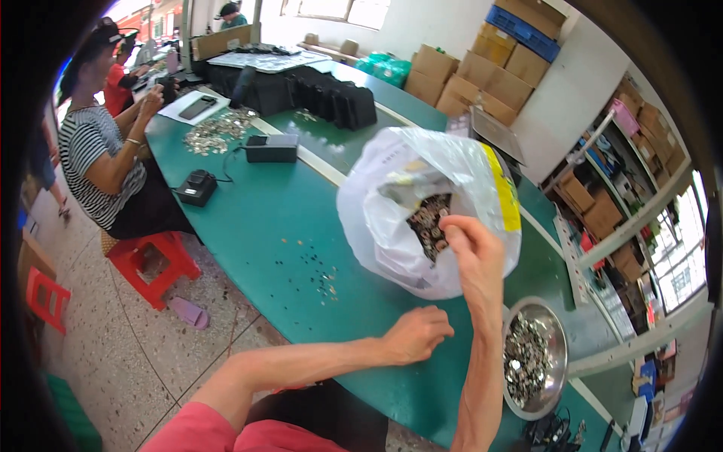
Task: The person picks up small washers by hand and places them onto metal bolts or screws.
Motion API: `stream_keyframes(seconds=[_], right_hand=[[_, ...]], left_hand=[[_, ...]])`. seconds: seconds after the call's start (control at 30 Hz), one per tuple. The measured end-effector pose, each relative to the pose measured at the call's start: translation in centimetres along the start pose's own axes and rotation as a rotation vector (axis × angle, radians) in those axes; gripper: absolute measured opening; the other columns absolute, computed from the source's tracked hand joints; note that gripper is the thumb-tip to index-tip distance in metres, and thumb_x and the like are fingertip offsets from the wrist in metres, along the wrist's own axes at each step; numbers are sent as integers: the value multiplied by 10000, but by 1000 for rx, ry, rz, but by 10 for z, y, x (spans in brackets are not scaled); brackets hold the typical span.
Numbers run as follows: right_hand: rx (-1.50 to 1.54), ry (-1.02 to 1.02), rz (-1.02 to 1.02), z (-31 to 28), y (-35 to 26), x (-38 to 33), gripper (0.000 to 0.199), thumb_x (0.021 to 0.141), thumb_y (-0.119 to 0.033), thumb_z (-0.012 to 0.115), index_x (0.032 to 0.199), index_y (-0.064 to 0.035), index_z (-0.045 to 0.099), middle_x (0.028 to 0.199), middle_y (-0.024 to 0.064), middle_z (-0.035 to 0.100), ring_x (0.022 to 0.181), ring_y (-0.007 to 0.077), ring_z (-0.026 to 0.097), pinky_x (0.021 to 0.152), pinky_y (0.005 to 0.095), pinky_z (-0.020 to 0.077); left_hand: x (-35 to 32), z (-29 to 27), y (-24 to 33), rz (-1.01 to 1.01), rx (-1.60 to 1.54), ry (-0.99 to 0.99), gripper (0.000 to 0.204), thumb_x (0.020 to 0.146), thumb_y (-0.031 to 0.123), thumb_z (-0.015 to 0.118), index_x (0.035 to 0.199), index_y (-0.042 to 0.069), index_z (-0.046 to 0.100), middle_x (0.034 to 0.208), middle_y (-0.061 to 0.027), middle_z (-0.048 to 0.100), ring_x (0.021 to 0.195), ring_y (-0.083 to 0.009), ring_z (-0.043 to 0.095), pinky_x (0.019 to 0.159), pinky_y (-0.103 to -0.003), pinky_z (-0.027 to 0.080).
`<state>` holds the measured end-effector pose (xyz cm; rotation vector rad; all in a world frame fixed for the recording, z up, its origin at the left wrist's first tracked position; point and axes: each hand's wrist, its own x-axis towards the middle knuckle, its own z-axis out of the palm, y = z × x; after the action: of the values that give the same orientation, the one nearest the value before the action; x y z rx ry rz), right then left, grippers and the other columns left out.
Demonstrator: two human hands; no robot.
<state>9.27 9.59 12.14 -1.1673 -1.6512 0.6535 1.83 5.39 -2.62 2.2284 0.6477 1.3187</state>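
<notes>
So, far left: a person in a striped top (94,162) sits on a red stool (151,260) at the green counter (256,226). A 2nd red stool (47,297) sits nearer the left edge. Near that person, on the counter: a heap of small shiny bits (215,134), a black box w/ a cord (197,187) & a grey box (271,148). Behind them, a row of black trays (316,94). Some tiny loose bits (325,280) lie on the counter mid-way. Next, the left hand (416,334) rests on the counter edge, fingers curled in a loose fist; can't tell if it holds anything. Above it, the big white plastic bag (422,203) w/ a yellow strip stands on the counter, full of small metal bits. The right hand (468,252) is at the bag's mouth, fingers pinched on its rim. Just right & below, a round metal bowl (553,343) w/ more shiny bits. Far right: cardboard boxes (489,71) & shelves (625,196).
</notes>
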Motion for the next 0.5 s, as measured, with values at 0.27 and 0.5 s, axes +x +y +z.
stream_keyframes(seconds=[0.27, 0.5], right_hand=[[-589, -210, -172, 29, 111, 76, 520, 758, -256, 637, 1221, -37, 544, 1211, 215, 541, 1200, 359, 464, 1026, 387, 346], [-505, -499, -77, 52, 121, 100, 553, 817, -323, 601, 1276, -31, 502, 1334, 177, 487, 1291, 315, 396, 1083, 365, 280]], left_hand=[[0, 19, 5, 10, 9, -79, 157, 724, 49, 622, 881, 39, 620, 905, -72, 541, 895, -253, 521, 734, -364, 427], [0, 20, 3, 4, 25, -108, 115, 750, 39, 611, 865, 36, 615, 894, -76, 523, 881, -246, 516, 736, -361, 424]])
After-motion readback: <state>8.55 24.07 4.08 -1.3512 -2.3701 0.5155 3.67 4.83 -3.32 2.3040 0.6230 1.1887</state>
